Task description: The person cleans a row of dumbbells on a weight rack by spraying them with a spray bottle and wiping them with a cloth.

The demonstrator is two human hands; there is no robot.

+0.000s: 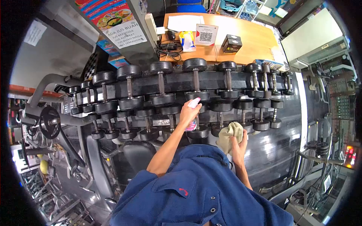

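My left hand (188, 113) is closed around a pink spray bottle (194, 103) and holds it up against the middle of a black dumbbell rack (211, 81). The bottle's nozzle points at a dumbbell (196, 79) on the upper tier. My right hand (238, 142) grips a crumpled yellowish cloth (229, 135) lower down, close to the lower row of dumbbells (260, 120). Both arms reach out from a blue shirt at the bottom of the view.
Behind the rack stands a wooden desk (249, 37) with papers, a QR code sign (206, 34) and a small black box (231, 43). A weight machine with a plate (49, 122) is at the left. More gym equipment lines the right edge.
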